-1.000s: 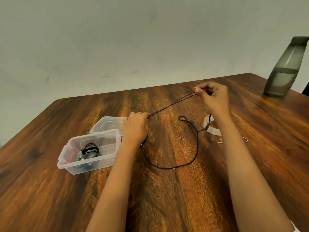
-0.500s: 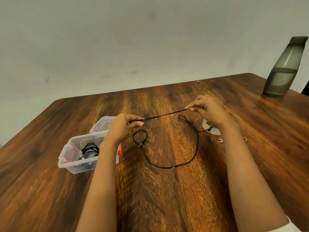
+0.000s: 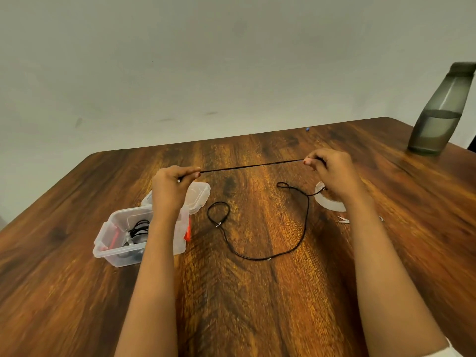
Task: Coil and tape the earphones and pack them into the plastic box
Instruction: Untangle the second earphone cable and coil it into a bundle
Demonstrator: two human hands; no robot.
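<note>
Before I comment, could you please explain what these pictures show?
No machine here: a person works with bare hands, filmed by one head-worn camera looking forward and down. The left hand and right hand each pinch a thin black earphone cable, stretched taut between them; its slack lies looped on the brown wooden table. Near the left forearm stands an open clear plastic box holding coiled black earphones, its lid behind. A clear tape roll lies by the right wrist; a grey translucent bottle stands far right.

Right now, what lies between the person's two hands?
In the head view, a straight stretch of black earphone cable spans from the left hand to the right hand, both pinching it.
</note>
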